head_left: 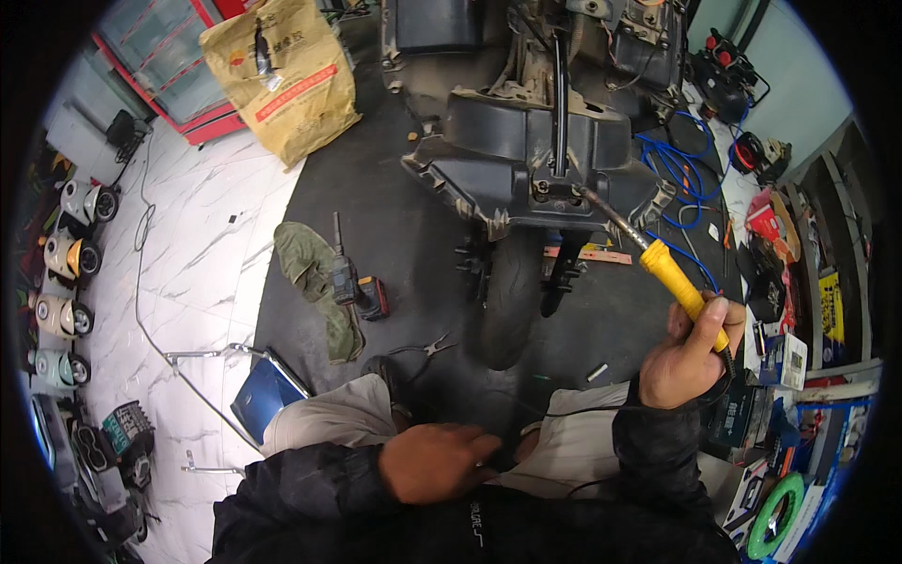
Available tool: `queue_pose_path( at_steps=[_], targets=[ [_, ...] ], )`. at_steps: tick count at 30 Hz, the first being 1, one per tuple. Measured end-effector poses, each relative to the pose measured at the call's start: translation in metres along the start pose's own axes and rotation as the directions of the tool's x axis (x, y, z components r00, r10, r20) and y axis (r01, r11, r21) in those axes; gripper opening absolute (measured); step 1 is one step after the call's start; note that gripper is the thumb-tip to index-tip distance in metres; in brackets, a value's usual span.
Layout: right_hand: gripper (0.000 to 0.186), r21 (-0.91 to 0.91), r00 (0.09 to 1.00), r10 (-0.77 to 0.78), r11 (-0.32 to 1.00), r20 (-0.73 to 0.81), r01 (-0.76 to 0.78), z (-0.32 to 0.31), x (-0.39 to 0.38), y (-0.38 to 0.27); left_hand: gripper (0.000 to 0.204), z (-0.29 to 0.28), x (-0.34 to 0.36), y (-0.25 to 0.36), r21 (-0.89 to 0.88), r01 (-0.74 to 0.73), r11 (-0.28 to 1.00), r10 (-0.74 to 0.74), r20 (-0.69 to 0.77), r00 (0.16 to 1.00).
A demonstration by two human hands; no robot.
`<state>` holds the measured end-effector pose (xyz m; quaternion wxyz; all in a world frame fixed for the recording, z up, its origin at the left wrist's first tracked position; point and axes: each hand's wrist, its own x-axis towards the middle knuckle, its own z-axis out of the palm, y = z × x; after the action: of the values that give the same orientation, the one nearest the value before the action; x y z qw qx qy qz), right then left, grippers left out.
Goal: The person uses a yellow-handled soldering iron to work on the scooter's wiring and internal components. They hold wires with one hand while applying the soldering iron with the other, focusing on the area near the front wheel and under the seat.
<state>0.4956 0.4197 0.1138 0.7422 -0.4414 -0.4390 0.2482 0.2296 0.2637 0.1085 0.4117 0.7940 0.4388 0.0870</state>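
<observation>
Holding a yellow-handled soldering iron (pixel 675 274), tip beside the black tail panel (pixel 479 136), contact unclear, the right hand (pixel 689 355) has its grip closed round the handle; the left hand (pixel 437 462), fingers partly hidden, has a grip that cannot be judged; the interior of the yellow sack (pixel 318 120) is unseen; pliers (pixel 430 350) lie near the wheel (pixel 515 301)
</observation>
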Motion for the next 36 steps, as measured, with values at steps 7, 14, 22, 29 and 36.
queue_pose_path(
  at_steps=[7, 14, 22, 29, 36],
  targets=[
    [0.03, -0.014, 0.829, -0.35, 0.919, 0.436, 0.394, -0.008, -0.015, 0.008, 0.05, -0.026, -0.007, -0.014, 0.05, 0.102, 0.994, -0.103, 0.024, 0.994],
    [0.031, -0.024, 0.73, -0.394, 0.872, 0.559, 0.489, -0.006, -0.009, 0.02, 0.05, -0.03, -0.014, -0.022, 0.06, 0.125, 0.99, -0.124, -0.019, 0.992],
    [0.035, -0.021, 0.914, -0.216, 0.971, 0.344, 0.237, -0.002, -0.02, 0.026, 0.049, -0.026, -0.019, -0.029, 0.062, 0.178, 0.982, -0.176, -0.043, 0.984],
    [0.024, -0.045, 0.758, -0.34, 0.899, 0.556, 0.436, -0.008, -0.009, 0.017, 0.051, -0.024, -0.02, -0.032, 0.06, 0.169, 0.984, -0.167, -0.044, 0.985],
    [0.023, -0.038, 0.644, -0.361, 0.854, 0.674, 0.519, -0.001, -0.003, 0.005, 0.051, -0.025, -0.022, -0.029, 0.075, 0.198, 0.977, -0.197, -0.021, 0.98]
  ],
)
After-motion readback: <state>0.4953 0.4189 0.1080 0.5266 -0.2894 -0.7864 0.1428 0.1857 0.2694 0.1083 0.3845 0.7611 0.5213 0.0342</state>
